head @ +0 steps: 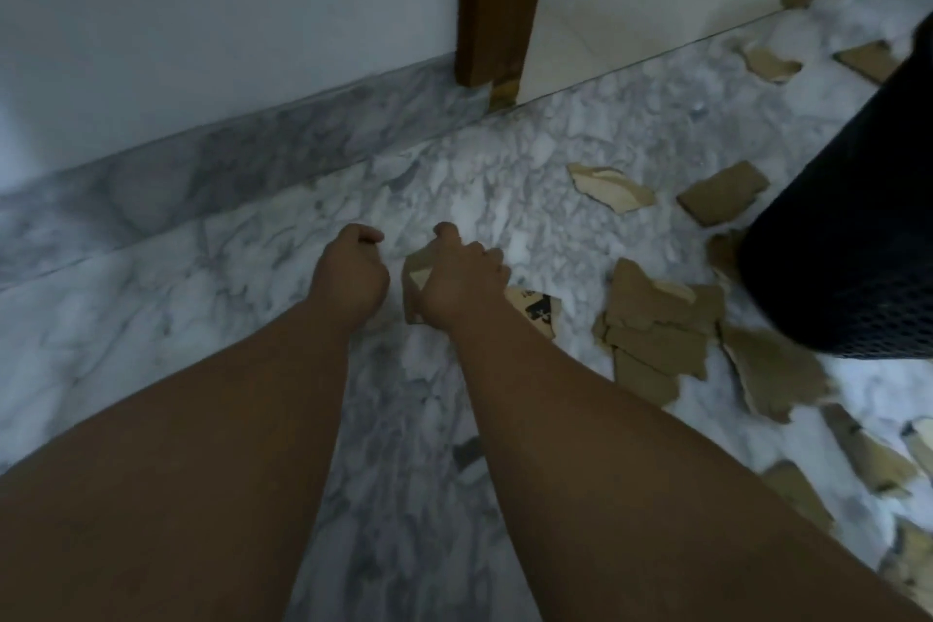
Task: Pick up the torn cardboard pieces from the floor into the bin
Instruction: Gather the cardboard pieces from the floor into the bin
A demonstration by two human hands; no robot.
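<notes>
Both my arms reach down over a grey-white marble floor (202,278). My right hand (462,275) is closed around a torn brown cardboard piece (416,275) that sticks out at its left side. A printed scrap (537,311) shows just right of that wrist. My left hand (351,268) is curled into a fist close beside it, and nothing shows in it. The black mesh bin (848,227) stands at the right edge. Several torn cardboard pieces lie between my hands and the bin, among them a stacked heap (656,323), a pale piece (613,189) and a brown one (724,200).
A white wall (202,15) with a marble skirting runs along the left and back. A dark wooden door frame (492,0) stands at the back, with a lighter floor beyond it. More cardboard scraps lie near the doorway (770,61) and along the lower right (868,457).
</notes>
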